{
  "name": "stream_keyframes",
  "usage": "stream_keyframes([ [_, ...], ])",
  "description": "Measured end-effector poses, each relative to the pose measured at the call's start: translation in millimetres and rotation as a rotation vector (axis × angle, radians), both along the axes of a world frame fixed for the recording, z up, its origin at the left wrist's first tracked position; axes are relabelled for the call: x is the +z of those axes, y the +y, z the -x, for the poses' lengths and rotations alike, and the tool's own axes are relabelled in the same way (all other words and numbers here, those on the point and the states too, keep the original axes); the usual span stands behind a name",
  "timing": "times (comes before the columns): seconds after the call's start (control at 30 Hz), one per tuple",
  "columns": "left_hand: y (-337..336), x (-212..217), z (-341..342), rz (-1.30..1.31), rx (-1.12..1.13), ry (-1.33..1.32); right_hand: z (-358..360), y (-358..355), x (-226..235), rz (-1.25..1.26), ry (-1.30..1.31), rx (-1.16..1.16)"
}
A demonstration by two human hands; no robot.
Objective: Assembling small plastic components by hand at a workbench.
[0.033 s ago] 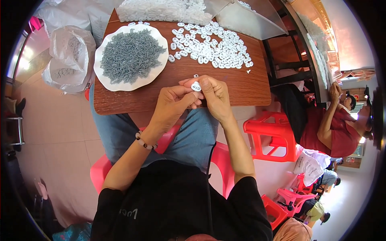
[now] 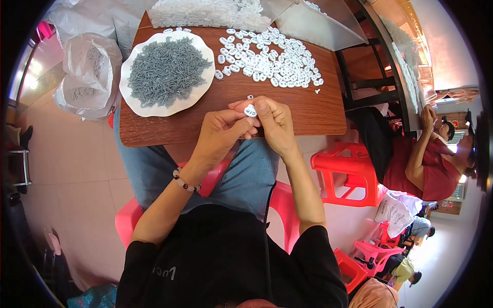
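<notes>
A small white oval plastic piece (image 2: 250, 110) with dark marks on its face sits pinched between my two hands, just above the table's near edge. My left hand (image 2: 224, 131) is closed, its thumb and fingertips against the piece's lower side. On the other side my right hand (image 2: 277, 121) grips it between thumb and bent fingers. Beyond my fingertips lies another small white piece (image 2: 250, 96). Many similar white oval pieces (image 2: 280, 61) are spread over the far right of the table. To the left stands a white scalloped plate (image 2: 127, 91) heaped with small grey translucent pins (image 2: 165, 72).
The brown wooden table (image 2: 179, 128) ends above my knees. Along its far edge are a heap of clear-white parts (image 2: 210, 14) and a clear bin (image 2: 318, 28). White sacks (image 2: 88, 72) stand left. At right are a red stool (image 2: 345, 172) and a seated person in dark red (image 2: 421, 164).
</notes>
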State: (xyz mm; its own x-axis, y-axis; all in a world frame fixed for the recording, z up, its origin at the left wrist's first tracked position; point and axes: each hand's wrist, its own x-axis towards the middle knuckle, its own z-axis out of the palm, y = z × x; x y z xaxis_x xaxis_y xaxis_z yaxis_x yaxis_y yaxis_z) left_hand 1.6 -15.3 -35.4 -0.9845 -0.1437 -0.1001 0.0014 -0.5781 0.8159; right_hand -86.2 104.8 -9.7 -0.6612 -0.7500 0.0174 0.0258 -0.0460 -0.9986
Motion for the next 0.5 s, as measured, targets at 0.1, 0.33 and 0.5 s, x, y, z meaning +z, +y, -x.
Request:
stream_keyframes([
  [0.1,0.9,0.5,-0.2,-0.002,0.017,-0.015,0.7,-2.6,-3.0,0.019,0.026,-0.016],
  [0.33,3.2,5.5,2.1,-0.03,0.015,-0.011,7.6,0.4,4.7,-0.012,0.082,-0.045],
  [0.5,-2.2,4.0,-0.2,-0.01,0.001,-0.035,43.3,-0.3,39.0,-0.01,0.248,-0.256],
])
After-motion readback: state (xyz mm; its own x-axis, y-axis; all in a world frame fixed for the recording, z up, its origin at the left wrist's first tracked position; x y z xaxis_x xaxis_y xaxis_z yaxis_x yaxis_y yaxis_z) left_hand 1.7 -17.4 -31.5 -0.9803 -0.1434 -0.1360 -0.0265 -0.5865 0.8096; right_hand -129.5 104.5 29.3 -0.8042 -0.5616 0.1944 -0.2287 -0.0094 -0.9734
